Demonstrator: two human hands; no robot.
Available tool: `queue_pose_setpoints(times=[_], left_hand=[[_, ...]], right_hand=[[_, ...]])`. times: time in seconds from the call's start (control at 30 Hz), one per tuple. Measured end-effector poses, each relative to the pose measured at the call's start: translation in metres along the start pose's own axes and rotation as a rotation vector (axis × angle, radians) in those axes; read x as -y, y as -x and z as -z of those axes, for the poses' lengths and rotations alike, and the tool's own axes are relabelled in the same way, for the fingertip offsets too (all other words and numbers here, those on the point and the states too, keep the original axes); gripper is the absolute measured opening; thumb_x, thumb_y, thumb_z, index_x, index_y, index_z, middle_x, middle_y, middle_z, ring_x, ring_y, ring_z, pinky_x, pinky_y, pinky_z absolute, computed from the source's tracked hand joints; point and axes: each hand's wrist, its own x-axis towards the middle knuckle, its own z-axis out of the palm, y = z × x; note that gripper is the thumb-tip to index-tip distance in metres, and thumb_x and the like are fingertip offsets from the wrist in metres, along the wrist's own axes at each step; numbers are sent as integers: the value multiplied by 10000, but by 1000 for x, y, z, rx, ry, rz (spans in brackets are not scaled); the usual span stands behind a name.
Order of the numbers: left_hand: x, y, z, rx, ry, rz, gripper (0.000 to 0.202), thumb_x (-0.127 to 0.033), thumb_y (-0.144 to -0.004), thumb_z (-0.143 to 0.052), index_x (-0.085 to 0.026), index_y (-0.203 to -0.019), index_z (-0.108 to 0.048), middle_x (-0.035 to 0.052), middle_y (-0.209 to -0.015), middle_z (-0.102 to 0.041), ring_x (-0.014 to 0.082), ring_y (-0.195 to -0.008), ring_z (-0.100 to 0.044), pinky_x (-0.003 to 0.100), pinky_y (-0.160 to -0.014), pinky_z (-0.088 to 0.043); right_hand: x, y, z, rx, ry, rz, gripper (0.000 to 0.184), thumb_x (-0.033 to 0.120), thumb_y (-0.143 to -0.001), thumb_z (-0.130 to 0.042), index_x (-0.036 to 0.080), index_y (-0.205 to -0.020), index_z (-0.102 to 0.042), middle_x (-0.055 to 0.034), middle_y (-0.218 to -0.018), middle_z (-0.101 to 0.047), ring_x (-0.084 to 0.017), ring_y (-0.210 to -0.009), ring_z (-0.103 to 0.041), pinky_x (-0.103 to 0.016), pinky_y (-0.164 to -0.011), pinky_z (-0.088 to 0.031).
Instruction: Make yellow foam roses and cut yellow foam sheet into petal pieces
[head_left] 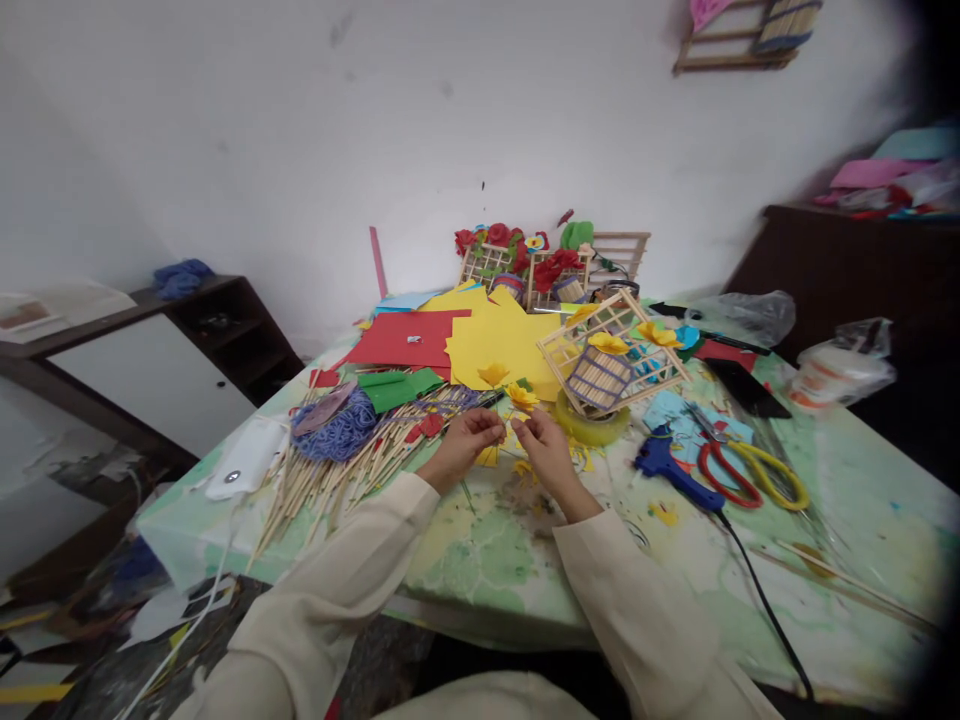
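Observation:
My left hand (474, 437) and my right hand (546, 447) are close together over the middle of the table, fingertips pinched. Whatever the fingers hold is too small to make out. Just beyond the right fingertips is a yellow paper flower (521, 396); I cannot tell whether the hand touches it. Another yellow flower (493, 375) lies a little farther back. Beside the right hand, a roll of clear yellowish tape (600, 428) lies under a tilted stick lattice (611, 352) with a small stick basket and yellow flowers. Yellow paper scraps (523, 470) are scattered beneath the hands.
On the left are thin wooden sticks (330, 490), purple yarn (337, 425) and a white power bank (244, 462). Red sheets (409, 340) and yellow sheets (499, 340) lie behind. To the right are a blue glue gun (679, 472), scissors (731, 478) and a black phone (746, 388).

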Motion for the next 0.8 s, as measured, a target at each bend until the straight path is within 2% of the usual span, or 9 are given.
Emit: queue_pose_setpoints(times=[0.1,0.17,0.27,0.4,0.6,0.7,0.8], left_hand=[[2,1,-1,12,4,14,238,-283,-624,-771,-141,-694,-593,-10,-625,-581,90,-593,-527,237,-608,-399],[2,0,1,-3,-1,13,239,-282,-617,-773,-140,-697,-598,-9,-624,-581,91,-593,-525,235,-605,-399],[2,-5,7,-140,-7,-23,266,-281,-578,-791,-136,-693,-600,-12,-610,-574,91,-589,-519,228,-594,-397],[0,-17,25,-353,19,-116,318,-291,-539,-799,-142,-737,-600,-9,-657,-592,91,-612,-532,228,-616,-415],[-11,-34,68,-651,24,-322,314,-336,-584,-746,-159,-760,-555,-7,-680,-581,82,-623,-533,219,-626,-423],[-32,-34,100,-793,-11,-429,260,-338,-643,-683,-164,-733,-512,-16,-671,-554,70,-613,-517,207,-626,-412],[-53,-31,126,-902,-89,-555,200,-340,-714,-600,-174,-731,-491,-25,-684,-539,62,-634,-498,194,-661,-400]], right_hand=[[3,1,1,-24,-24,24,249,395,-757,-569,164,-743,-661,31,-566,-516,-122,-563,-447,-248,-555,-342],[6,1,4,-80,-42,34,240,384,-745,-582,169,-653,-636,24,-571,-535,-126,-578,-459,-251,-571,-350],[8,1,11,-242,-79,42,242,384,-745,-584,162,-656,-621,32,-564,-518,-119,-568,-441,-253,-575,-345],[6,-3,22,-512,-181,49,266,405,-776,-552,158,-679,-572,66,-526,-416,-92,-512,-363,-240,-526,-301],[12,-8,39,-780,-348,102,254,427,-801,-506,194,-706,-469,82,-562,-381,-73,-487,-324,-217,-481,-282],[19,-10,49,-856,-382,139,278,463,-816,-473,216,-710,-402,78,-590,-374,-77,-499,-338,-218,-482,-304],[23,-10,54,-858,-356,163,299,505,-818,-452,223,-734,-396,70,-612,-381,-90,-516,-344,-229,-490,-300]])
